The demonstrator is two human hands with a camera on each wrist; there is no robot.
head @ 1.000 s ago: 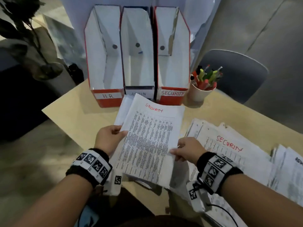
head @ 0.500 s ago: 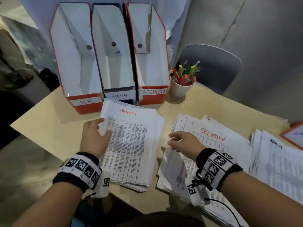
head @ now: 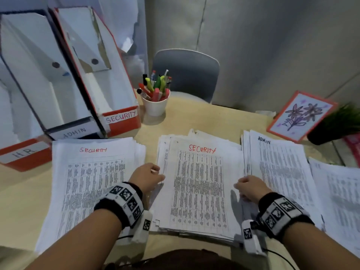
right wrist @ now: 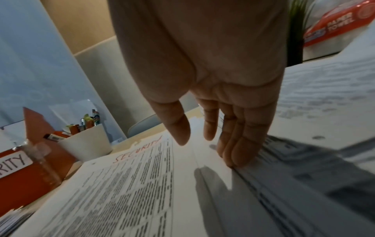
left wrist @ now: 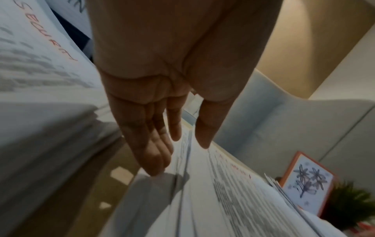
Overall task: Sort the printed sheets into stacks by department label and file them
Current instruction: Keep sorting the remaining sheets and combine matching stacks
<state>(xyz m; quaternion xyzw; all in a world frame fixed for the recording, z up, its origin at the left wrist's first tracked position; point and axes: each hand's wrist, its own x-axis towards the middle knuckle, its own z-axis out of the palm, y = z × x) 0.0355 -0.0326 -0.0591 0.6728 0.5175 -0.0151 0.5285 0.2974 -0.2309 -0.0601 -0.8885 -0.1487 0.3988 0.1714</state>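
Now both hands flank the middle SECURITY stack [head: 198, 188] on the worktop [head: 204, 117]: left hand [head: 147, 177] and right hand [head: 250, 187], fingers straight, touching its side edges, gripping nothing.

Three file boxes are carrying front labels: "HR" box [head: 25, 152], "ADMIN" box [head: 75, 132], "SECURITY" box [head: 120, 116]. The stack [head: 93, 182] left of the left fingers [left wrist: 154, 154] is reading "SECURITY" in red. The middle stack [head: 198, 184], lying between both hands' fingers, is also showing "SECURITY". The stack [head: 280, 172] just right of the right fingers [right wrist: 235, 144] is reading "ADMIN". A red pack [right wrist: 336, 22] beyond them is showing "PAPER TOWEL".
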